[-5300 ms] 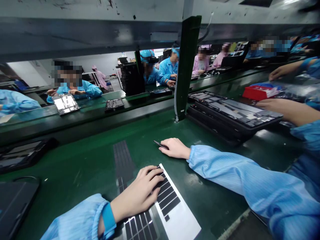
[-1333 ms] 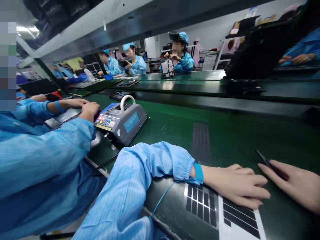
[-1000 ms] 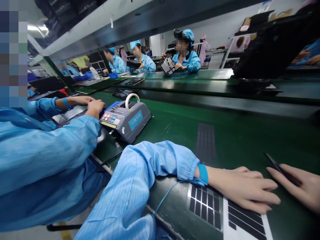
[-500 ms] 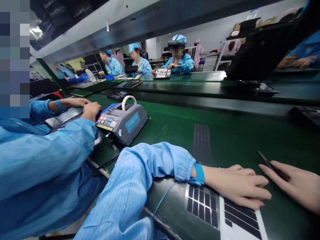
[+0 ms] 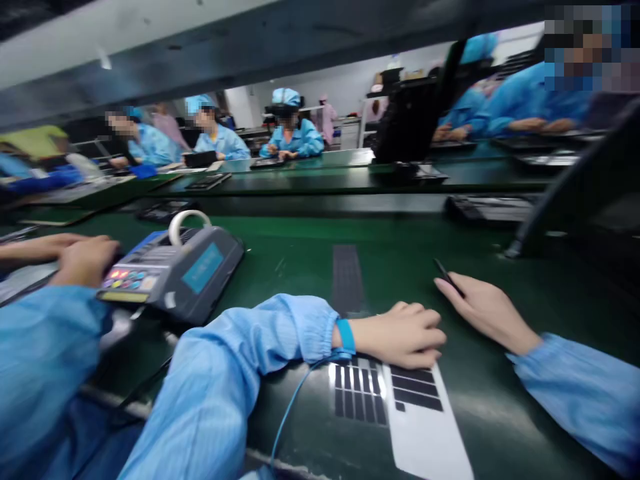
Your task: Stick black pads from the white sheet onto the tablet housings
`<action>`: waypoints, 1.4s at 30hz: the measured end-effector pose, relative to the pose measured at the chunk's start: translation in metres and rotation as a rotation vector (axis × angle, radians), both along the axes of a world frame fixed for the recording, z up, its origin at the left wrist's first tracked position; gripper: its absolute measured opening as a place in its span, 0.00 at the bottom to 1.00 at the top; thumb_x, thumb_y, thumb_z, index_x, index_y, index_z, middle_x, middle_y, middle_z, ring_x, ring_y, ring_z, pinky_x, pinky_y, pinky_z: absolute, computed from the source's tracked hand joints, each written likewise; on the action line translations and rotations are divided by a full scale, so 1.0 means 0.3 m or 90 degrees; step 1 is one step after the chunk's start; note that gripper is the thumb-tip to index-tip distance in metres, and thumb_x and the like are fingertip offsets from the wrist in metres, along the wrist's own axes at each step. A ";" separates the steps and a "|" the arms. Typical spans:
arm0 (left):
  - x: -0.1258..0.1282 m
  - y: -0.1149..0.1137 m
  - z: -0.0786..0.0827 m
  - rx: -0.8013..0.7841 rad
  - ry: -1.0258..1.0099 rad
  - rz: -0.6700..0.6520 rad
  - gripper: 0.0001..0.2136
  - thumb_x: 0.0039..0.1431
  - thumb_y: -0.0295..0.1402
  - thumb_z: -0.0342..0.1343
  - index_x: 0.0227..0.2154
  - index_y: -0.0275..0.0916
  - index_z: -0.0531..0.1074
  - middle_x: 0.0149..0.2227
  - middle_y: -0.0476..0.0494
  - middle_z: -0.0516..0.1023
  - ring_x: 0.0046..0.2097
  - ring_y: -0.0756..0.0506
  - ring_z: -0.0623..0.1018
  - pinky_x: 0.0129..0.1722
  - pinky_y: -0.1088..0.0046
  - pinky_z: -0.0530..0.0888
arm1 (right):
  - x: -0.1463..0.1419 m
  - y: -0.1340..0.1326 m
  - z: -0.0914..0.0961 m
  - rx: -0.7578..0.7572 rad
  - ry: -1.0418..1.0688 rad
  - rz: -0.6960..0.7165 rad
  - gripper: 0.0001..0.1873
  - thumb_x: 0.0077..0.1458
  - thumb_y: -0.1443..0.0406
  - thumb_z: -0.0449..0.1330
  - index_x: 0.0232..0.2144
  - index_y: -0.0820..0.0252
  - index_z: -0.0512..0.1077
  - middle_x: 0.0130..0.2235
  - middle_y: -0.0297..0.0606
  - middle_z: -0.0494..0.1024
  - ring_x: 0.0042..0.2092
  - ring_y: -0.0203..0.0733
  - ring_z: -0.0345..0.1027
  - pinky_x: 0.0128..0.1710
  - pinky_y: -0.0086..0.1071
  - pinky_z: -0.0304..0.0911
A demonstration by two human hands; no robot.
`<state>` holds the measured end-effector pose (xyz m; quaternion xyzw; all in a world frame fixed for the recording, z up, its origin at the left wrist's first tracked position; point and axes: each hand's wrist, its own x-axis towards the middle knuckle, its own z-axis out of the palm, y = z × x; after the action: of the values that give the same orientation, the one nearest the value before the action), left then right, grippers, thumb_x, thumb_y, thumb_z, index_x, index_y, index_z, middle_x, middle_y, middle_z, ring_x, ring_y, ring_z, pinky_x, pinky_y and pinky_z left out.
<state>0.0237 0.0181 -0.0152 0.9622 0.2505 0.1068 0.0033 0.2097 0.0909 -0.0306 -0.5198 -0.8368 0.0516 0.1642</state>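
Observation:
My left hand (image 5: 400,337), with a blue strap at its wrist, lies palm down over the top of a white sheet (image 5: 430,440) that bears black strips. Its fingers are slightly bent and apart, with nothing visible in them. To the right, my right hand (image 5: 483,310) pinches slim black tweezers (image 5: 447,276), tip pointing up and left, above the green work surface. Beside the white sheet lies a shiny clear sheet (image 5: 361,393) with rows of black rectangles. A dark sheet of strips (image 5: 347,280) is just beyond my left wrist.
A grey tape dispenser (image 5: 200,273) with a white roll stands at left, near a co-worker's hands (image 5: 87,260). A thin blue cord (image 5: 295,407) hangs from my wrist strap. A dark slanted post (image 5: 560,180) rises at right. Co-workers in blue sit across the line.
The view has swung to the right, so the things on the table appear further left. My right forearm has come into sight. Both hands keep much the same pose, the tweezers still in my right.

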 end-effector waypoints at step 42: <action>-0.003 -0.003 0.006 -0.068 -0.019 0.022 0.07 0.55 0.34 0.47 0.25 0.36 0.59 0.34 0.46 0.60 0.36 0.49 0.62 0.37 0.74 0.61 | -0.018 0.556 0.046 0.050 0.211 -0.623 0.34 0.50 0.66 0.54 0.53 0.81 0.45 0.42 0.64 0.63 0.42 0.54 0.66 0.39 0.38 0.61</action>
<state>0.0229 0.0171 -0.0135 0.9545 0.2721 0.1078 0.0567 0.2041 0.2578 -0.0168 -0.8287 -0.4597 0.0188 0.3188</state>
